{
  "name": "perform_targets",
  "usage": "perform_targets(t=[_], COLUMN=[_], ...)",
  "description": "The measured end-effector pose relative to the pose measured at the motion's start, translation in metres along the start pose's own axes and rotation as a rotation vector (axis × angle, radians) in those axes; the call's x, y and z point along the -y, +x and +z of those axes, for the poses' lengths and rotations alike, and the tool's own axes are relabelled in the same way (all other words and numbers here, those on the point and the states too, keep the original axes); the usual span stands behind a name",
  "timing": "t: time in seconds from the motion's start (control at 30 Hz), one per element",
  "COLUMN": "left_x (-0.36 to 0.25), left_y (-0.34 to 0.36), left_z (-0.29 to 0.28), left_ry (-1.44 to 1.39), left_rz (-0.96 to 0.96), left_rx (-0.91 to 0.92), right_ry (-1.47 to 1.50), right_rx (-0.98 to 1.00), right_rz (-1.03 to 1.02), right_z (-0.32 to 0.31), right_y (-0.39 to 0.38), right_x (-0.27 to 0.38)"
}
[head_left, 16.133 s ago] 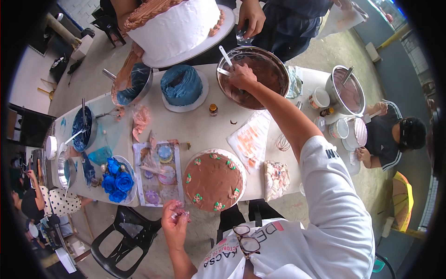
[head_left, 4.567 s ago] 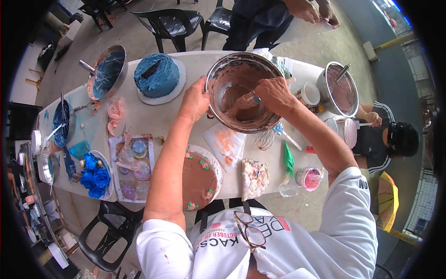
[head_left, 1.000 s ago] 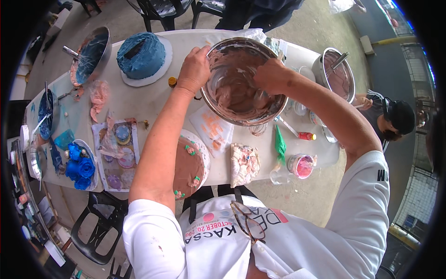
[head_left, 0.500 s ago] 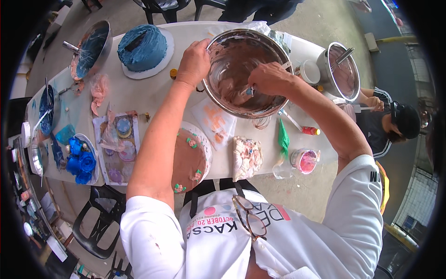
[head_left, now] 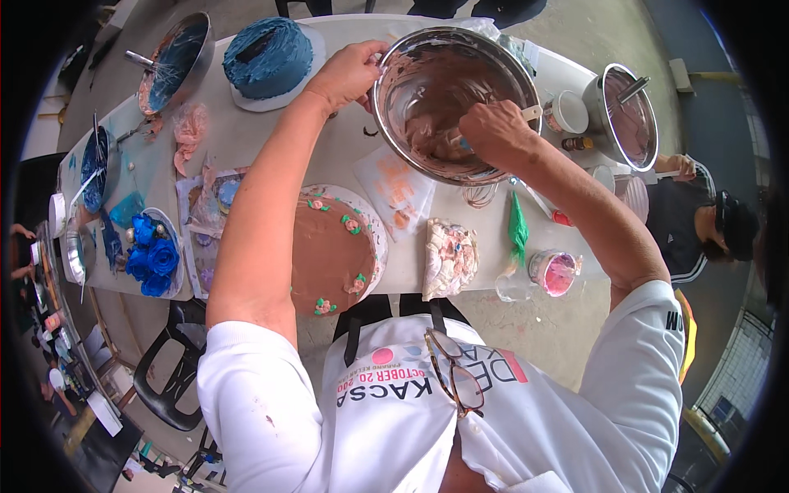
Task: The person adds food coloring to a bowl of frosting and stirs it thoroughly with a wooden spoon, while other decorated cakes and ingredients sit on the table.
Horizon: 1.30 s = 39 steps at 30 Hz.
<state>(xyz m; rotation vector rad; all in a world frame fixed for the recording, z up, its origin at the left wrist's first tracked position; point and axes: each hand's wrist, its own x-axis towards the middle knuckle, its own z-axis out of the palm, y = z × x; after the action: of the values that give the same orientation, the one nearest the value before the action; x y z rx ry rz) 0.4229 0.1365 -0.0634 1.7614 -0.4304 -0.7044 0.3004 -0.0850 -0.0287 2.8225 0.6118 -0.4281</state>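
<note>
A large steel mixing bowl (head_left: 394,156) stands tilted on the table, its inside smeared with brown frosting (head_left: 436,107). My left hand (head_left: 349,76) is closed on the bowl's left rim. Inside the bowl, my right hand (head_left: 500,131) is wrapped round a spatula, whose pale handle end (head_left: 532,112) sticks out past the fist. The spatula's blade is down in the frosting and mostly hidden. Nearer to me, partly behind my left forearm, is a brown frosted cake (head_left: 333,255) with small pink and green piped flowers. A stained paper sheet (head_left: 399,191) lies between cake and bowl.
A blue frosted cake (head_left: 267,62) and a bowl with a whisk (head_left: 177,66) stand far left. Blue flowers (head_left: 154,256) lie at left. To the right are a steel pot (head_left: 629,115), a white tub (head_left: 567,112), a green piping bag (head_left: 517,230) and a co-worker (head_left: 699,214).
The whole view has shifted, so the table's things sit higher and further right. Within the bowl, my right hand has moved slightly toward me with the spatula. My left hand still grips the rim.
</note>
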Motion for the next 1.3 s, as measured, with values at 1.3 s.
perform_targets(t=[1.3], left_x=[0.008], left_y=[-0.006], left_z=[-0.023], left_ry=[-0.083], left_rz=[-0.083], left_rx=[0.189], right_ry=[-0.091], right_rx=[-0.297], right_rz=[-0.307], right_z=[0.008], right_y=[0.04], right_x=[-0.013])
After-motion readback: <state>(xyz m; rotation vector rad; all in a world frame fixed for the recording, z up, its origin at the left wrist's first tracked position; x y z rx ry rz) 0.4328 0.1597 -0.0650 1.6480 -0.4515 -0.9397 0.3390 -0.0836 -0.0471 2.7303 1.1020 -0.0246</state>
